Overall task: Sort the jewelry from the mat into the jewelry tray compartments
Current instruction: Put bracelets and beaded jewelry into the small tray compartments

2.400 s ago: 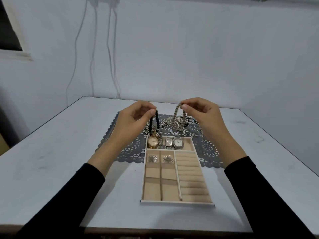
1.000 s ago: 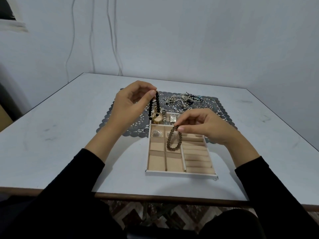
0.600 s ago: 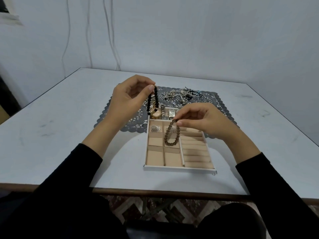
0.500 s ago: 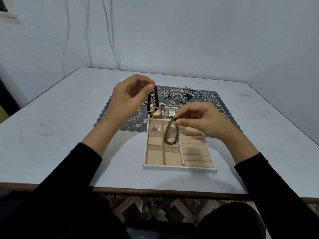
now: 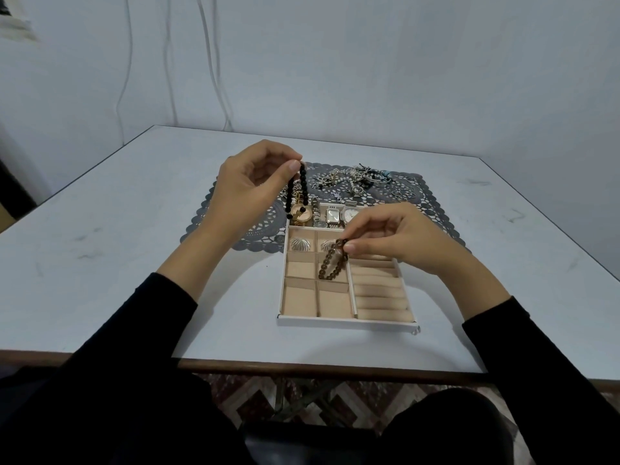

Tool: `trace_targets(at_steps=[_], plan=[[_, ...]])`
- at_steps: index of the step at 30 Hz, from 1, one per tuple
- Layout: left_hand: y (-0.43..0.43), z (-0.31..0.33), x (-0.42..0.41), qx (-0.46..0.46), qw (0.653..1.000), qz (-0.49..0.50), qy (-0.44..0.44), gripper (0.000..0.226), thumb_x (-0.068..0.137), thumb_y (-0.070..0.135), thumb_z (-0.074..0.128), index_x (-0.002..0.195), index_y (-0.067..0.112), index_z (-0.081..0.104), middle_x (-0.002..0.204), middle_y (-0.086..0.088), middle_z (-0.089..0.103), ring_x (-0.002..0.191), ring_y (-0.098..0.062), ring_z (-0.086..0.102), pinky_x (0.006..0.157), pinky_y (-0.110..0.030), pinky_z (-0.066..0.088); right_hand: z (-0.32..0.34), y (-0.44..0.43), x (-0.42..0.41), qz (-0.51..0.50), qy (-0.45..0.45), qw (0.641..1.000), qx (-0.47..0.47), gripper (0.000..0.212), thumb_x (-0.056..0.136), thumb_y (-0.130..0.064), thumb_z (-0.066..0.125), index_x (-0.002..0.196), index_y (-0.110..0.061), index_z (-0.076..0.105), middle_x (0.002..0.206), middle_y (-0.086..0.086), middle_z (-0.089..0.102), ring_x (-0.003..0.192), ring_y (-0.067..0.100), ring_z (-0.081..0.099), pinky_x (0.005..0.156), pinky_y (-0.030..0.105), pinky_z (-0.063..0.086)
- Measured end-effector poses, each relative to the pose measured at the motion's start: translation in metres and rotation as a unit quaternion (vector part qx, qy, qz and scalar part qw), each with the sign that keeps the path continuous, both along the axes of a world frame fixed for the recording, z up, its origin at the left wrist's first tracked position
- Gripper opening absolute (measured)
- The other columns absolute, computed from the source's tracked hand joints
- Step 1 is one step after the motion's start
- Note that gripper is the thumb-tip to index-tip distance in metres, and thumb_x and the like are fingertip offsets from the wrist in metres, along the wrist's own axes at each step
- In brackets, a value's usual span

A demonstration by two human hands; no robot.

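My left hand (image 5: 250,187) pinches a black bead bracelet (image 5: 297,189) that hangs above the tray's far left corner. My right hand (image 5: 391,234) pinches a brown bead bracelet (image 5: 332,265), which dangles into the second compartment of the tray's middle column. The beige jewelry tray (image 5: 345,319) holds several watches (image 5: 332,216) in its far row and two silver shell earrings (image 5: 300,245) in the row below. A heap of jewelry (image 5: 355,179) lies on the dark lace mat (image 5: 228,216) behind the tray.
The tray sits near the front of a white table (image 5: 117,256), partly over the mat. Ring rolls (image 5: 379,290) fill the tray's right side. Loose rings (image 5: 404,194) lie at the mat's right. Cables hang down the wall behind.
My right hand carried the brown bracelet from above the mat down over the tray, where it now dips into a compartment. My left hand has kept the black bracelet raised.
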State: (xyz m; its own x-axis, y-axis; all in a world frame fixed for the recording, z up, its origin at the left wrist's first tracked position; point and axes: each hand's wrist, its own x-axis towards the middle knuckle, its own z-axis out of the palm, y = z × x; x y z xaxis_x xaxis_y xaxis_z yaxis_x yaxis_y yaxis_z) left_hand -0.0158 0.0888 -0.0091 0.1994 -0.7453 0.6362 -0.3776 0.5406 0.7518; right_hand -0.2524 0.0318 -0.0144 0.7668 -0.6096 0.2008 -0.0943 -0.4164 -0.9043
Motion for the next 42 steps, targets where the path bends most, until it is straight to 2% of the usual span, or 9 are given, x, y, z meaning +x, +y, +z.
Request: trace_targets(at_steps=[8, 16, 22, 24, 28, 31, 35, 37, 42], plan=[[-0.001, -0.001, -0.001, 0.009, 1.000, -0.003, 0.005, 0.009, 0.092, 0.013, 0.067, 0.097, 0.020, 0.068, 0.096, -0.004, 0.073, 0.092, -0.020, 0.070, 0.088, -0.029, 0.055, 0.000, -0.002, -0.003, -0.008, 0.049, 0.998, -0.032, 0.017, 0.075, -0.004, 0.076, 0.092, -0.003, 0.073, 0.085, 0.010, 0.074, 0.081, 0.022, 0.070, 0.077, 0.022, 0.054], [-0.001, -0.001, -0.001, 0.008, 1.000, -0.005, -0.002, 0.008, 0.092, 0.012, 0.067, 0.097, 0.018, 0.068, 0.097, -0.006, 0.073, 0.094, -0.022, 0.069, 0.088, -0.030, 0.055, -0.007, -0.003, 0.006, -0.043, 0.057, 0.993, -0.095, 0.013, 0.076, -0.008, 0.078, 0.087, -0.013, 0.074, 0.083, 0.008, 0.073, 0.079, 0.025, 0.070, 0.079, 0.047, 0.057], [-0.001, -0.001, -0.001, 0.010, 1.000, -0.005, -0.001, 0.011, 0.092, 0.012, 0.067, 0.096, 0.022, 0.068, 0.096, -0.005, 0.073, 0.093, -0.020, 0.070, 0.088, -0.029, 0.055, -0.012, -0.001, 0.015, -0.069, 0.084, 0.976, -0.188, 0.017, 0.075, -0.007, 0.078, 0.085, -0.021, 0.075, 0.077, -0.009, 0.068, 0.071, 0.004, 0.062, 0.072, 0.022, 0.052], [-0.001, -0.001, -0.001, 0.011, 1.000, -0.004, 0.000, 0.011, 0.091, 0.012, 0.067, 0.096, 0.022, 0.068, 0.097, -0.006, 0.073, 0.093, -0.023, 0.070, 0.088, -0.031, 0.055, -0.010, 0.001, 0.015, -0.062, 0.104, 0.970, -0.211, 0.015, 0.075, -0.007, 0.077, 0.085, -0.019, 0.076, 0.076, -0.009, 0.068, 0.070, 0.005, 0.062, 0.069, 0.019, 0.050], [-0.001, -0.001, -0.001, 0.014, 1.000, -0.004, -0.001, 0.008, 0.091, 0.011, 0.067, 0.098, 0.016, 0.069, 0.097, -0.007, 0.073, 0.093, -0.024, 0.070, 0.089, -0.032, 0.056, -0.003, 0.005, 0.014, -0.045, 0.136, 0.966, -0.214, 0.017, 0.077, -0.004, 0.073, 0.088, -0.015, 0.077, 0.078, -0.004, 0.071, 0.072, 0.008, 0.062, 0.070, 0.023, 0.052], [-0.002, -0.002, -0.001, 0.016, 1.000, -0.003, -0.004, 0.008, 0.091, 0.011, 0.067, 0.098, 0.015, 0.069, 0.096, -0.009, 0.073, 0.093, -0.026, 0.070, 0.090, -0.035, 0.056, 0.001, 0.006, 0.013, -0.024, 0.159, 0.961, -0.223, 0.020, 0.079, -0.004, 0.068, 0.089, -0.019, 0.077, 0.082, -0.010, 0.071, 0.078, 0.006, 0.063, 0.072, 0.025, 0.052], [-0.001, -0.002, 0.000, 0.013, 1.000, -0.004, -0.006, 0.008, 0.092, 0.012, 0.067, 0.097, 0.018, 0.068, 0.097, -0.011, 0.073, 0.093, -0.027, 0.069, 0.090, -0.038, 0.056, 0.002, 0.007, 0.012, -0.012, 0.161, 0.963, -0.216, 0.023, 0.082, -0.003, 0.063, 0.092, -0.018, 0.077, 0.085, -0.011, 0.071, 0.081, 0.006, 0.063, 0.071, 0.022, 0.051], [-0.001, -0.002, -0.001, 0.012, 1.000, -0.006, -0.006, 0.009, 0.092, 0.012, 0.067, 0.097, 0.019, 0.068, 0.097, -0.011, 0.073, 0.093, -0.026, 0.070, 0.090, -0.038, 0.056, 0.003, 0.008, 0.012, -0.003, 0.158, 0.967, -0.200, 0.015, 0.084, -0.011, 0.068, 0.094, -0.017, 0.077, 0.086, -0.010, 0.071, 0.081, 0.004, 0.063, 0.072, 0.019, 0.050], [0.000, -0.001, 0.000, 0.013, 1.000, -0.007, -0.003, 0.009, 0.092, 0.012, 0.067, 0.097, 0.019, 0.069, 0.097, -0.010, 0.073, 0.093, -0.026, 0.070, 0.090, -0.038, 0.056, -0.001, 0.009, 0.016, -0.013, 0.161, 0.965, -0.208, 0.011, 0.080, -0.028, 0.076, 0.087, -0.021, 0.077, 0.083, -0.011, 0.072, 0.080, 0.005, 0.064, 0.072, 0.025, 0.052]])
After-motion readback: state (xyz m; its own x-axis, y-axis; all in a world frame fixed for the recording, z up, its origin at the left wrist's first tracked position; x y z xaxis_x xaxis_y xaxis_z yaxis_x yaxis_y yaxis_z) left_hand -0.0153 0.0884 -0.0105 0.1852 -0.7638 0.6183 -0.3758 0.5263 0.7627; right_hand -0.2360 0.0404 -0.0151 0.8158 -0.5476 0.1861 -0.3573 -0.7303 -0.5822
